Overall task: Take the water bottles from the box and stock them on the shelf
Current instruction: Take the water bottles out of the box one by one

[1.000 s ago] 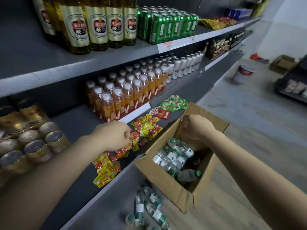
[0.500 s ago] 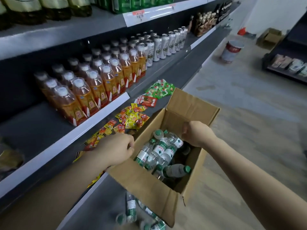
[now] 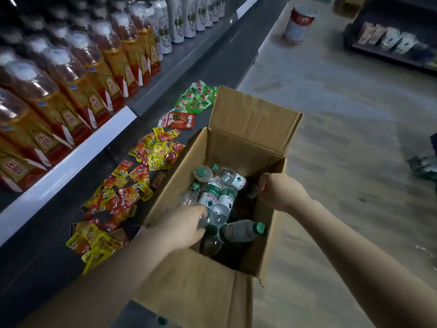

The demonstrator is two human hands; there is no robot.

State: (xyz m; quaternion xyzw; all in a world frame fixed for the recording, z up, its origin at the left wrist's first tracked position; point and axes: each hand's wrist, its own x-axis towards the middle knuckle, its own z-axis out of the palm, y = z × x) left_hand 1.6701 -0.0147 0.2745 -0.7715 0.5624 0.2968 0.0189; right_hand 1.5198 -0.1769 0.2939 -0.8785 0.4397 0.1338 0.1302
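Note:
An open cardboard box (image 3: 253, 119) stands against the low dark shelf (image 3: 35, 263). Inside lie several clear water bottles (image 3: 222, 200) with green caps and green-white labels; one bottle (image 3: 241, 230) lies crosswise near the front. My left hand (image 3: 182, 226) reaches into the box from the left, its blurred fingertips on the base of a bottle; whether it grips it is unclear. My right hand (image 3: 281, 192) grips the box's right wall at the rim. A green cap (image 3: 162, 320) of another bottle shows below the box.
Yellow and red snack sachets (image 3: 142, 181) and green packets (image 3: 196, 98) lie on the low shelf left of the box. Above stand rows of orange tea bottles (image 3: 94, 74) and silver cans (image 3: 179, 20). A bucket (image 3: 299, 24) and another rack (image 3: 390, 43) are across the floor.
My left hand has gone from a fist at the box's left edge into the box onto the bottles. My view has dropped lower; my right hand stays on the box wall.

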